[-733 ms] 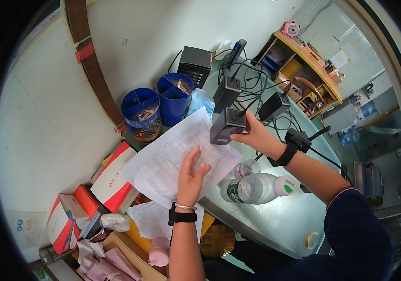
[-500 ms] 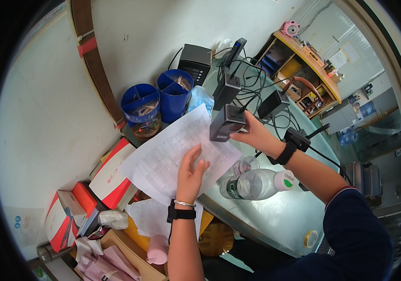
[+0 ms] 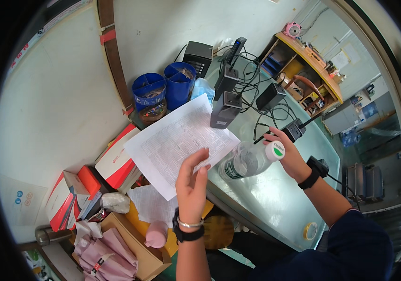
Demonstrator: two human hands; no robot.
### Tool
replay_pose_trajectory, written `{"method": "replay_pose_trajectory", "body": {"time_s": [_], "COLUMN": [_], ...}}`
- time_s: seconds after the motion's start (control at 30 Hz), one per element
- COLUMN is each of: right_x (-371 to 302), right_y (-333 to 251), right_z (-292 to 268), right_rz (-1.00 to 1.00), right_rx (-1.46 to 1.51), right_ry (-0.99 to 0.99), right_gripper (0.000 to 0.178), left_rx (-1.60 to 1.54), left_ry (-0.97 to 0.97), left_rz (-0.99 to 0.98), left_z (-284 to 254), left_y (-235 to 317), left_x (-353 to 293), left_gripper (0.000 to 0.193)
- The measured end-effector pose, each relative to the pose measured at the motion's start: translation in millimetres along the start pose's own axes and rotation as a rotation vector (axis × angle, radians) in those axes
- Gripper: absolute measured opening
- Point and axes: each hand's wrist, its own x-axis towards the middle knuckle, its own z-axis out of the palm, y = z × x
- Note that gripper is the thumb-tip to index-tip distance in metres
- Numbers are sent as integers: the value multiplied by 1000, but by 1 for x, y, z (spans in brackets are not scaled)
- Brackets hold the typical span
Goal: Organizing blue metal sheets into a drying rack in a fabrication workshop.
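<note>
A white printed sheet (image 3: 174, 145) lies tilted over the table's left edge. Standing on its far right corner is a black box-shaped power block (image 3: 226, 111) with a cable at its top. My left hand (image 3: 192, 187) hovers by the sheet's near edge, thumb and fingers apart and holding nothing. To the right, my right hand (image 3: 287, 154) is open beside the white-and-green cap of a clear plastic bottle (image 3: 252, 161); whether the fingers touch the bottle I cannot tell. Both wrists wear black bands.
Several more black power blocks (image 3: 270, 97) and tangled cables cover the table's far side. Blue divided cups (image 3: 179, 86) and a black box (image 3: 198, 58) stand by the wall. A tape roll (image 3: 310, 231) is near right; red-white boxes (image 3: 116, 154) and a carton (image 3: 132, 239) are left.
My right hand has let go of the black power block and moved right and nearer, beside the bottle. My left hand stays by the sheet. The whole view has shifted a little.
</note>
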Motion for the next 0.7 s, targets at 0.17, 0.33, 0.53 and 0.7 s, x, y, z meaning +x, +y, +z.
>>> {"method": "replay_pose_trajectory", "body": {"time_s": [0.17, 0.33, 0.53, 0.7], "right_x": [-53, -101, -179, -235], "right_y": [18, 36, 52, 57], "right_z": [0, 5, 32, 61], "right_rz": [76, 118, 222, 269], "right_rx": [67, 101, 99, 64], "right_ry": [19, 28, 47, 114], "right_gripper": [56, 52, 46, 41], "left_rx": [-57, -69, -110, -57], "left_ry": [92, 58, -223, -508], "left_rz": [-31, -220, -452, -439], "left_z": [17, 43, 58, 48], "left_y": [9, 10, -4, 23], "left_x": [-79, -160, -237, -261], "left_gripper": [29, 28, 29, 28]}}
